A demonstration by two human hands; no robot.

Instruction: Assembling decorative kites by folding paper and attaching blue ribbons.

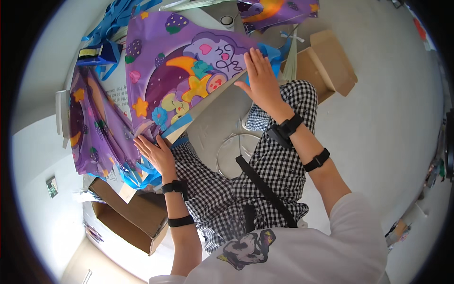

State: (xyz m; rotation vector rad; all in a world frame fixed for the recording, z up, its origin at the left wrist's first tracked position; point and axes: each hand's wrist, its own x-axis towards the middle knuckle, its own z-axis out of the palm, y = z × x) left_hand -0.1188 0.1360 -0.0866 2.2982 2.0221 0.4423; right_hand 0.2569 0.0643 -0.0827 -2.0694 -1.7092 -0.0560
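A purple kite [184, 66] printed with a moon, stars and strawberries lies tilted across the table edge in front of me. My left hand [156, 151] grips its lower corner by the blue trim. At the kite's right corner, where blue ribbon shows, my right hand [260, 75] presses flat with fingers spread. Both wrists wear black bands. A second purple kite [94, 132] hangs folded at the left, beside my left hand.
An open cardboard box [326, 61] sits on the floor at the upper right, another brown box [132, 217] at the lower left. Blue ribbons [106, 33] pile at the top left. A third kite [279, 12] lies at the top. A round stool frame [236, 151] shows between my knees.
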